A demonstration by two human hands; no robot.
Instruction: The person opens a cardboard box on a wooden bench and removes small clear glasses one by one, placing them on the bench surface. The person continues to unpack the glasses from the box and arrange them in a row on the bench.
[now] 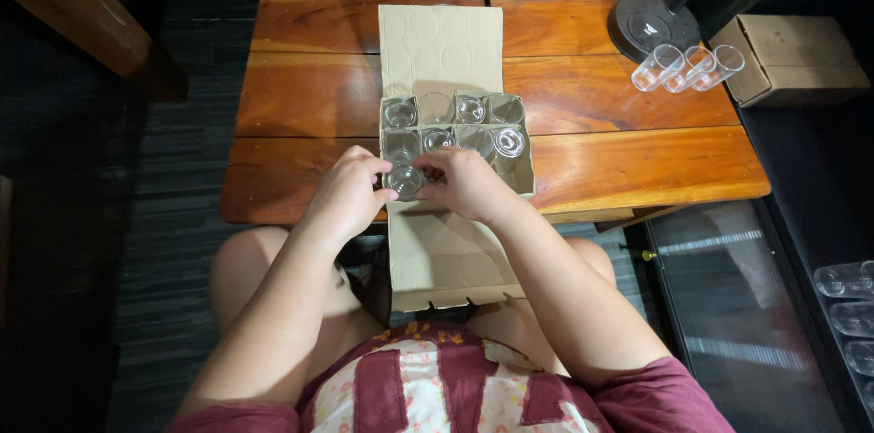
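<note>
- Glass tumbler [403, 181], clear and small, sits at the near-left corner of the cardboard box [455, 137], over the front row of its divider.
- Left hand [346, 192]: fingers pinch the tumbler's rim from the left.
- Right hand [466, 183]: fingers curl against its right side, steadying it.
- Step in hand, as I judge it: handling this tumbler at its cell.
- Next move likely calls for keeping it upright and clear of the neighbouring glasses [453, 123] on the wooden surface [628, 155].

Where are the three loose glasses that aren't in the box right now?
In the head view, the three loose glasses lie on their sides in a row at the table's far right corner, between the round black base and the small cardboard box.
</note>
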